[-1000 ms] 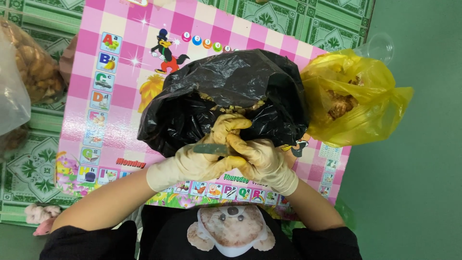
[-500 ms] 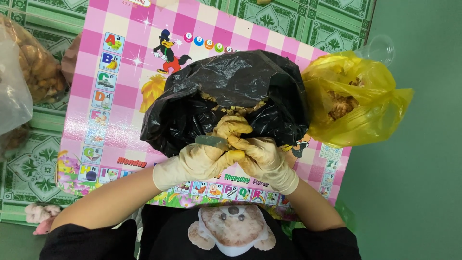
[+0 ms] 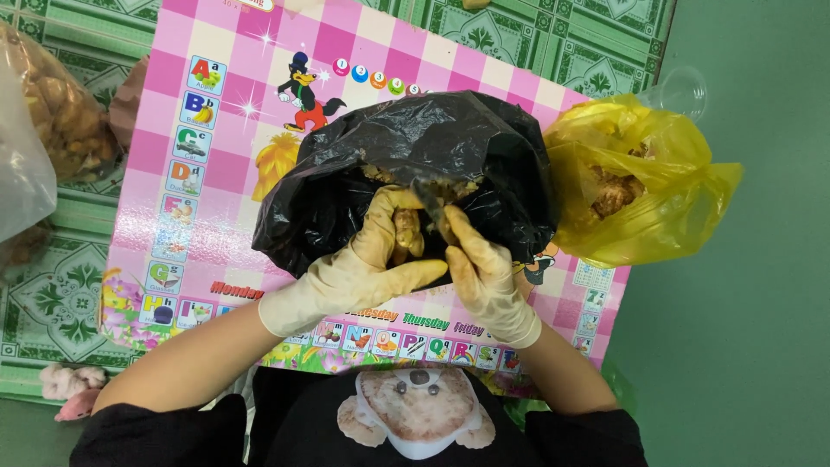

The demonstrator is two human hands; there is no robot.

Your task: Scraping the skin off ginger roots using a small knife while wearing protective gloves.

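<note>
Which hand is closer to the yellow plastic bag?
Right. The right hand is at the black bag's opening, on the side toward the yellow plastic bag; the left hand is farther away, beyond the right one.

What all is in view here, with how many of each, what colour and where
black bag: one, black, middle of the mat, open toward the person, brownish pieces inside
yellow bag: one, yellow, right of the black bag, brown pieces inside
clear cup: one, transparent, behind the yellow bag
mat: one, pink and white checks with picture squares, under the bags
clear bag: one, transparent with brown pieces, far left edge
floor covering: green patterned, under the mat
plush toy: one, pink and white, lower left
left hand: cream glove, at the black bag's mouth, fingers around a brown piece
right hand: cream glove, stained, beside the left, at the bag's edge
</note>
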